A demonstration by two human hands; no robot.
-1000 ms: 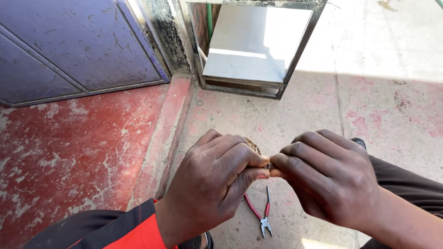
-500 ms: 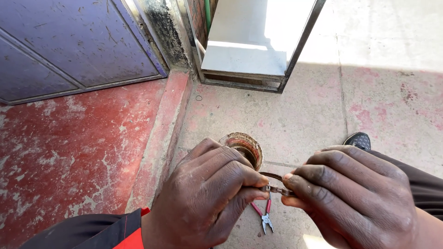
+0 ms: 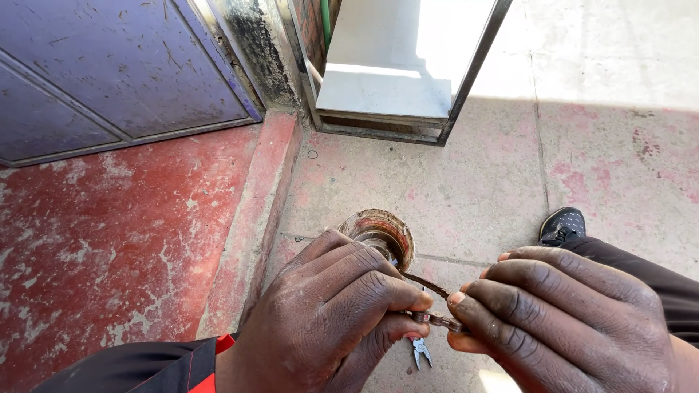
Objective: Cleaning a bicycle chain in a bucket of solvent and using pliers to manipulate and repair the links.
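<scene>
Currently both hands pinch thin brown strip [image 3: 431, 302]: left hand [image 3: 342, 313], right hand [image 3: 568, 320] closed on it, centre-bottom; bending looks unfinished, pliers [image 3: 421, 354] unused.

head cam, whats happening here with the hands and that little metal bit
A person is working low over a concrete floor. Both hands pinch a thin, rusty-looking metal strip between their fingertips: the left hand grips one end and the right hand grips the other. Just behind the left hand is a round, worn roll or spool. A small pair of red-handled pliers lies on the floor below the hands, untouched. A black shoe shows by the right arm.
</scene>
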